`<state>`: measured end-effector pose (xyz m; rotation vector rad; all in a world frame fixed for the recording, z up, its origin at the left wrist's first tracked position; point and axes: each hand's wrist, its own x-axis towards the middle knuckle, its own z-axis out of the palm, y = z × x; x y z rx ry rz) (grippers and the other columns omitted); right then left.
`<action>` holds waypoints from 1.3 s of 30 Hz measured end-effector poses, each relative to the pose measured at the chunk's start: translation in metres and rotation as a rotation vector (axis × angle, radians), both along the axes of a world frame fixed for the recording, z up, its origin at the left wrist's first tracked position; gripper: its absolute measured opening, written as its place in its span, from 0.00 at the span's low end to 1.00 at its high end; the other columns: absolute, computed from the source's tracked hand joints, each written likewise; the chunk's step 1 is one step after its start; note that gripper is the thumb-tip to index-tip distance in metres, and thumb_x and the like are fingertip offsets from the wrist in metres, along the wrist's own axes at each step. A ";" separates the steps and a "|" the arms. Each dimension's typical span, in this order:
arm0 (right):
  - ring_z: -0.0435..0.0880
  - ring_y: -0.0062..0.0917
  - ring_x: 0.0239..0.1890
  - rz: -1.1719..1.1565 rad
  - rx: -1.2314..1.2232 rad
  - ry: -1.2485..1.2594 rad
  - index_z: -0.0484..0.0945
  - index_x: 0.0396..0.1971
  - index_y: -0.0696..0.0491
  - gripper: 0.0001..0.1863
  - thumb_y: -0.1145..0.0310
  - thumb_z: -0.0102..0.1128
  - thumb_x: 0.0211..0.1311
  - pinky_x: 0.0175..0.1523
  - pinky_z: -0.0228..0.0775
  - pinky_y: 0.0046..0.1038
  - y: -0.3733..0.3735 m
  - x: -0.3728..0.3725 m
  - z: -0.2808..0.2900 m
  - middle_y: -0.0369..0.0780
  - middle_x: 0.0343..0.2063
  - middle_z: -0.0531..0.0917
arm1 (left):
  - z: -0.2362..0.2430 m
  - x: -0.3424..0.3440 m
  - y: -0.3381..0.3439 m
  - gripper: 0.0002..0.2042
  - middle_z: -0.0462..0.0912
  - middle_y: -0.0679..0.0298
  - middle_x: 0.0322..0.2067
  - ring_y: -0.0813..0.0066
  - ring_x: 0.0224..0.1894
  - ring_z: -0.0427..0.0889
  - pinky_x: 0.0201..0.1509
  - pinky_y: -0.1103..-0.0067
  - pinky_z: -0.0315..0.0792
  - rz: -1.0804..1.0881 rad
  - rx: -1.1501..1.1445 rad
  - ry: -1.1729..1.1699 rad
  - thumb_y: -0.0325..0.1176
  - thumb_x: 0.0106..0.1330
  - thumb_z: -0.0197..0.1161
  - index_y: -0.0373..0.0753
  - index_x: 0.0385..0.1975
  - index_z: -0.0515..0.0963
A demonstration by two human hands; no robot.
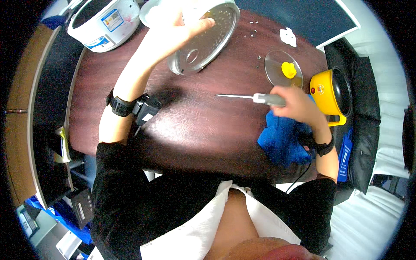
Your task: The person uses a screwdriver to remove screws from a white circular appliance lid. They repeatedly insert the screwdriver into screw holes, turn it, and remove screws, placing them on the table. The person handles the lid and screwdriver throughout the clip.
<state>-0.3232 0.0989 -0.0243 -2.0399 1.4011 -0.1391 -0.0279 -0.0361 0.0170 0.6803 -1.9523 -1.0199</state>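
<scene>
My left hand point(188, 27) grips the edge of a round, lid-like part point(219, 37) at the top middle, its thumb on the grey, hole-dotted underside. This part is held tilted over the table; the hand's other fingers are hidden or washed out by glare. In my right hand point(297, 104) is a screwdriver point(262, 99) with a grey and white handle, its thin shaft pointing left above the tabletop. A crumpled blue cloth point(284, 138) lies below that hand. Just beyond it rests a clear glass lid point(274, 69) with a yellow knob point(288, 69).
A white cooker body point(106, 26) stands at the far left of the brown table point(195, 130). On the right is a yellow electric pot point(325, 93) with a dark interior. A small white piece point(287, 37) and scattered bits lie at the back, before a dark partition point(303, 19).
</scene>
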 end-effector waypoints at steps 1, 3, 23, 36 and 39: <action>0.80 0.38 0.28 -0.039 -0.095 0.063 0.74 0.31 0.55 0.12 0.65 0.59 0.47 0.32 0.70 0.34 -0.002 -0.004 0.007 0.46 0.25 0.80 | -0.001 0.001 -0.002 0.26 0.73 0.53 0.45 0.62 0.50 0.71 0.54 0.68 0.68 -0.007 -0.026 0.000 0.33 0.53 0.63 0.34 0.53 0.64; 0.80 0.36 0.28 -0.093 -0.340 0.094 0.74 0.32 0.55 0.12 0.66 0.60 0.47 0.33 0.70 0.33 -0.010 -0.013 0.012 0.46 0.25 0.79 | 0.000 0.005 -0.001 0.26 0.72 0.52 0.45 0.61 0.50 0.71 0.54 0.68 0.68 0.030 -0.126 -0.073 0.33 0.53 0.63 0.34 0.52 0.65; 0.75 0.15 0.37 -0.170 -0.545 -0.675 0.75 0.42 0.57 0.13 0.73 0.58 0.55 0.47 0.65 0.18 -0.126 0.060 0.006 0.32 0.33 0.79 | -0.002 0.006 -0.002 0.23 0.75 0.54 0.42 0.66 0.46 0.74 0.49 0.72 0.69 0.022 -0.296 -0.245 0.33 0.55 0.63 0.32 0.49 0.68; 0.71 0.16 0.31 -0.368 -0.443 -0.577 0.76 0.31 0.55 0.10 0.67 0.63 0.50 0.36 0.63 0.22 -0.086 0.015 0.012 0.33 0.28 0.75 | -0.028 0.011 -0.035 0.17 0.79 0.67 0.32 0.79 0.36 0.77 0.44 0.80 0.71 -0.051 -0.127 -0.297 0.42 0.60 0.62 0.36 0.42 0.74; 0.71 0.15 0.28 -0.414 -0.506 -0.610 0.75 0.29 0.55 0.08 0.68 0.62 0.52 0.35 0.62 0.19 -0.083 0.019 0.003 0.32 0.24 0.75 | -0.014 0.013 -0.024 0.14 0.78 0.65 0.29 0.81 0.31 0.77 0.35 0.83 0.72 -0.129 0.115 -0.109 0.38 0.60 0.62 0.34 0.38 0.74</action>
